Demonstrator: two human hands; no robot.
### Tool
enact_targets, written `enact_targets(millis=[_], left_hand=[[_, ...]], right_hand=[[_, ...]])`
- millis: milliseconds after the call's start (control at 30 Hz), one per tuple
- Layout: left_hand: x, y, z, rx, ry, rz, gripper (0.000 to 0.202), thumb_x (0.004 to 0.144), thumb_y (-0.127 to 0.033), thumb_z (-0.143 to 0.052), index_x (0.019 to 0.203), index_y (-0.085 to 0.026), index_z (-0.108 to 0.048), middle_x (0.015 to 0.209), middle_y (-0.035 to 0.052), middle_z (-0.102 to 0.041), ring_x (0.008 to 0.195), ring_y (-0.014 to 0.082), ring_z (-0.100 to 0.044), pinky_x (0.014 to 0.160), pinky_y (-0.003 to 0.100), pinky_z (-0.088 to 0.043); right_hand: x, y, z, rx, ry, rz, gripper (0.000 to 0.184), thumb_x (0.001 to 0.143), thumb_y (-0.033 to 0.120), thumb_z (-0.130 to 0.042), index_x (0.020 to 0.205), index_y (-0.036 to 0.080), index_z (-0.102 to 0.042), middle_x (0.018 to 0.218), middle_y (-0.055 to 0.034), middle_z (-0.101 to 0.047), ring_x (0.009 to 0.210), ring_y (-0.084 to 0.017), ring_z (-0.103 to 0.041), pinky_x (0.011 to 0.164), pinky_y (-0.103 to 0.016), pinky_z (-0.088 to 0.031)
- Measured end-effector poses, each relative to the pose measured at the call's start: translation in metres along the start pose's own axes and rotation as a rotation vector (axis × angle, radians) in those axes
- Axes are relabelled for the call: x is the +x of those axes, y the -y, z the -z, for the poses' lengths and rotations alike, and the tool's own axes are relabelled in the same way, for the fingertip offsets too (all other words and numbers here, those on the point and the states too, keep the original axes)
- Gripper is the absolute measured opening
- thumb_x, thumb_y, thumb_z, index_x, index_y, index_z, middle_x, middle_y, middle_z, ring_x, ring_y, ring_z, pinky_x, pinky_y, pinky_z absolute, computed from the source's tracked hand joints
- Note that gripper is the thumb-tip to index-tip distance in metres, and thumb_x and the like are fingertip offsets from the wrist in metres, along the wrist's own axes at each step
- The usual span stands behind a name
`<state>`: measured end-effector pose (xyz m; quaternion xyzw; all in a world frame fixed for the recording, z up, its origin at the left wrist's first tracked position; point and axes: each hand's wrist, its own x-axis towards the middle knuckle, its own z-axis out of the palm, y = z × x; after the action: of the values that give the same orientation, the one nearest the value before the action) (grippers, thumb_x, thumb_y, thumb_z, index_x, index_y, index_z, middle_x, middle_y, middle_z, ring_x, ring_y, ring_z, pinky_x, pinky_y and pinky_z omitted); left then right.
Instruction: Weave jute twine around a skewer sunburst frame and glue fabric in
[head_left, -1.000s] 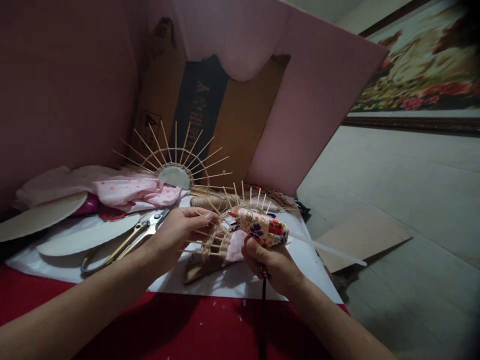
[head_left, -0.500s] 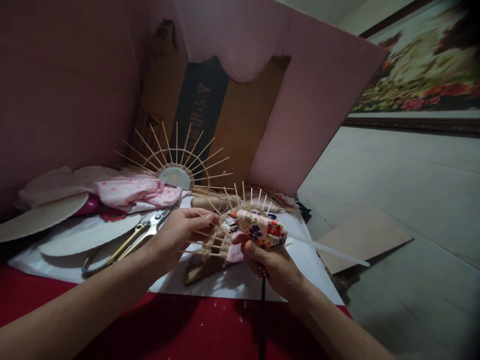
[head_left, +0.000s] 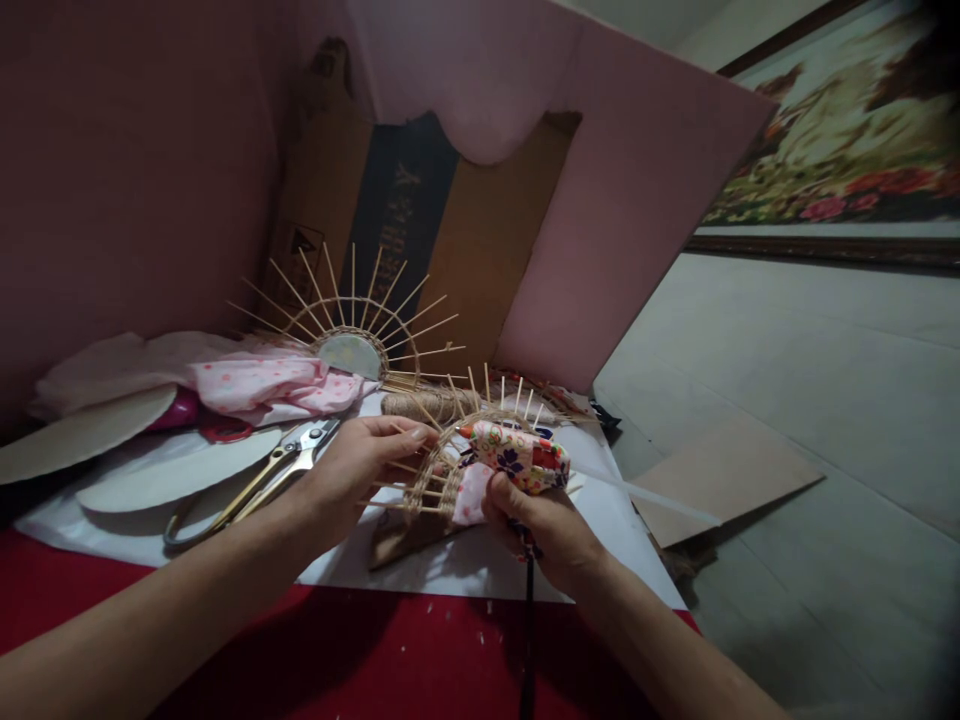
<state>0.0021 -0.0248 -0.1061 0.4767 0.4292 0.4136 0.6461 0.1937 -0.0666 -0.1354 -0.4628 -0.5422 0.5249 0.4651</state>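
In my right hand is a glue gun wrapped in flowered cloth, a long clear glue stick sticking out behind it. The orange nozzle points left at a woven piece made of thin wooden sticks and twine. My left hand pinches the upper left edge of this piece, thumb and fingers closed; exactly which strand or stick they hold is partly hidden. Pink dotted cloth covers the piece's centre. The nozzle tip is close to the twine rim; whether they touch I cannot tell.
Scissors lie left of my forearm, by pale oval boards and pink dotted fabric. A second stick-and-twine half-round leans on the cardboard behind. A twine roll lies at the back. A black cord hangs from the glue gun.
The glue gun has shifted very slightly left, and the glue stick's rear end with it. My right hand's fingers have closed further around the handle. My left hand stays in place.
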Motion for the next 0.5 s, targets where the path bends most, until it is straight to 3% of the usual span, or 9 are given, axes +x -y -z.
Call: enact_targets(millis=[100, 167, 367, 500], left_hand=[[0.0000, 0.0003, 0.0002, -0.007, -0.005, 0.011, 0.017, 0.074, -0.026, -0.066, 0.081, -0.011, -0.067, 0.076, 0.0105, -0.071, 0.065, 0.0177, -0.065, 0.061, 0.026, -0.045], [0.0003, 0.0009, 0.0007, -0.012, 0.000, 0.007, 0.018, 0.074, -0.027, -0.066, 0.082, -0.011, -0.067, 0.076, 0.0106, -0.072, 0.065, 0.0181, -0.065, 0.061, 0.027, -0.045], [0.0011, 0.0019, 0.0009, -0.013, 0.009, -0.009, 0.018, 0.074, -0.027, -0.066, 0.082, -0.012, -0.067, 0.077, 0.0108, -0.072, 0.066, 0.0179, -0.065, 0.063, 0.027, -0.045], [0.0013, 0.0022, 0.0004, -0.009, 0.008, -0.007, 0.016, 0.075, -0.026, -0.065, 0.081, -0.012, -0.067, 0.077, 0.0111, -0.072, 0.065, 0.0178, -0.065, 0.062, 0.027, -0.045]], right_hand=[[-0.0003, -0.0023, 0.0021, 0.073, 0.054, -0.010, 0.045, 0.068, 0.058, -0.069, 0.076, 0.014, -0.061, 0.047, 0.0067, -0.040, 0.037, -0.005, -0.029, 0.034, -0.020, -0.017], [-0.0003, -0.0027, 0.0030, 0.120, 0.108, -0.010, 0.046, 0.069, 0.053, -0.071, 0.088, 0.013, -0.063, 0.050, 0.0068, -0.040, 0.041, -0.005, -0.029, 0.036, -0.019, -0.018], [0.0007, -0.0018, 0.0029, 0.108, 0.122, -0.021, 0.049, 0.066, 0.059, -0.070, 0.056, 0.016, -0.048, 0.047, 0.0050, -0.040, 0.039, -0.004, -0.028, 0.035, -0.021, -0.017], [-0.0011, -0.0006, 0.0018, -0.027, 0.107, 0.004, 0.053, 0.069, 0.065, -0.063, 0.054, 0.016, -0.048, 0.045, 0.0038, -0.041, 0.038, -0.005, -0.032, 0.035, -0.021, -0.019]])
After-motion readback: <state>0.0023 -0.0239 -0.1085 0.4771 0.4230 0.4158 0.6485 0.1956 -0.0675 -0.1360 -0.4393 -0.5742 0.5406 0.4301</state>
